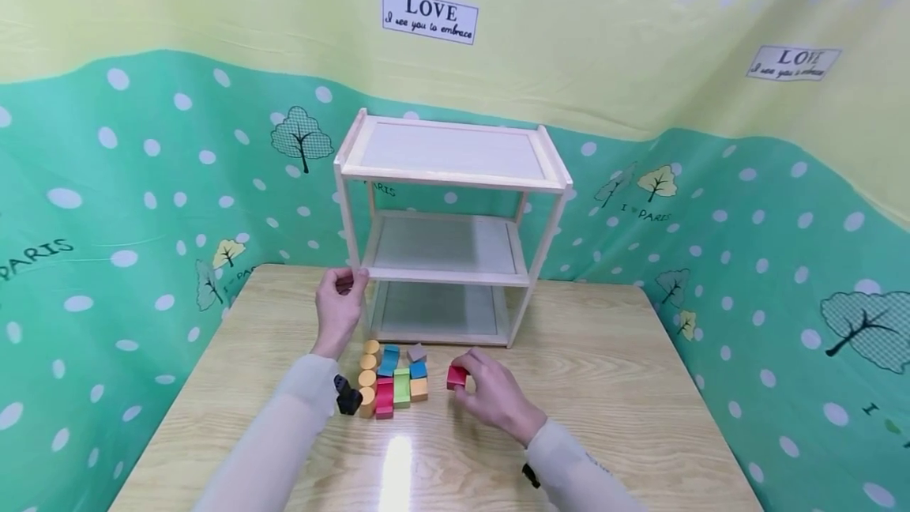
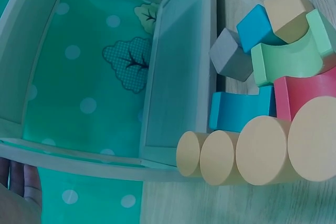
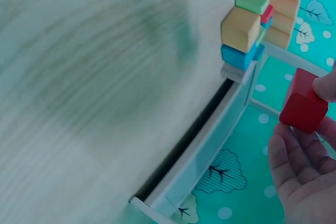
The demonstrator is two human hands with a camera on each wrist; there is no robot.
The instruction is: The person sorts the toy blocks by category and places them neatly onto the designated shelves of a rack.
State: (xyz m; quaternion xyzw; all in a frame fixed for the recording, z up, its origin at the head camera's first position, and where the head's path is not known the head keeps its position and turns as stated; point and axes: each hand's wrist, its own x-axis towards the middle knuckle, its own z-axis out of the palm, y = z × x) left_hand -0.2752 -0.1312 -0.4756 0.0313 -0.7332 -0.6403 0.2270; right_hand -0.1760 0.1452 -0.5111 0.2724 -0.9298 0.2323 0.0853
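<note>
While my right hand (image 1: 494,397) pinches the red block (image 3: 302,106) right of the clustered blocks (image 1: 401,391), a slack thumb could let it slip; my left hand (image 1: 340,308) is at the rack (image 1: 455,150); can't tell if its fingers grip; a nudge there could skew the nearby cylinders (image 1: 366,379).

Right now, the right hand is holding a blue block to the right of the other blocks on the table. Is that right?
Not quite: the block is red, as the right wrist view shows. The right hand is holding it to the right of the other blocks on the table.
</note>
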